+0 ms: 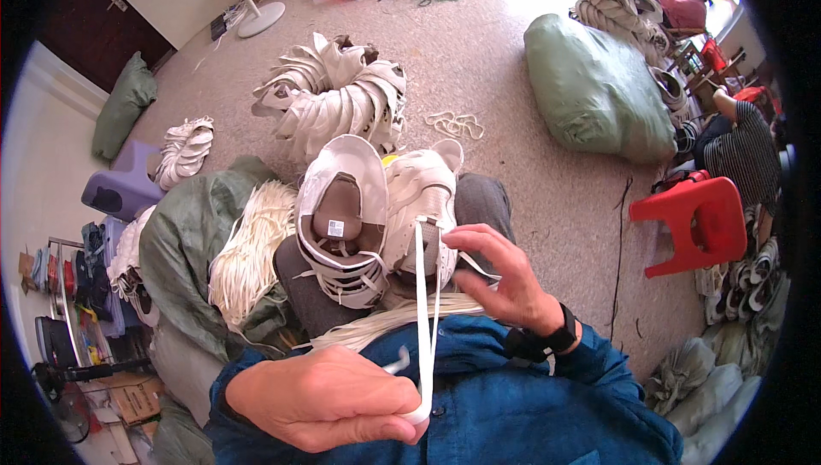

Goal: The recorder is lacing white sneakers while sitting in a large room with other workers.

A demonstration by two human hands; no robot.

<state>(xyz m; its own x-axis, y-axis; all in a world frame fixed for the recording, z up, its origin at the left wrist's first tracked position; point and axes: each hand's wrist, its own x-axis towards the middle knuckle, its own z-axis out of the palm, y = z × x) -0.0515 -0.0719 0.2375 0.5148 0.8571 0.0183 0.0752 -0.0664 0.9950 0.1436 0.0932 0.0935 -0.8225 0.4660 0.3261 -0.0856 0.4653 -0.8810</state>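
Observation:
Two off-white shoe uppers rest side by side on my lap. The left shoe upper has its collar facing up, with a brown lining, a small white label and laces across its lower end. Out of the right shoe upper runs a white shoelace, pulled taut toward me. My left hand is closed around the lace near my chest. My right hand, fingers apart and curved, is beside the right upper at its lacing; its fingertips are close to the lace.
A bundle of cream laces hangs over a green sack at my left. Ahead lies a ring of stacked uppers. A large green sack and a red stool are at the right, near a person in stripes.

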